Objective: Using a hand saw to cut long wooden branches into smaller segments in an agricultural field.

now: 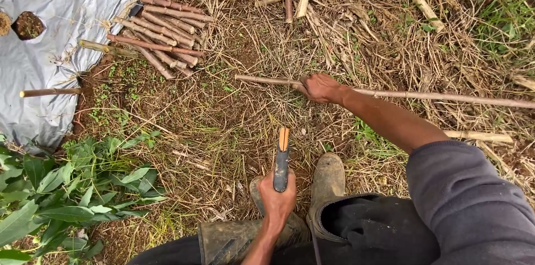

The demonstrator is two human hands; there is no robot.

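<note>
Over dry straw, right hand (pixel 322 88) grasps a crosswise stick (pixel 423 96); left hand (pixel 277 198) clenches a forward-pointing knife (pixel 282 156).

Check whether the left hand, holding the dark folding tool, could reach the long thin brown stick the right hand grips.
Probably yes. The left hand holds the dark folding tool just short of the long thin brown stick; only bare straw-covered ground lies between. The right hand grips that stick.

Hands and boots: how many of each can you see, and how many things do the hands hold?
Hands: 2, left, right
Boots: 2, one, other
Knife: 1, in left hand
Long stick: 1, in right hand
Total: 6
</note>
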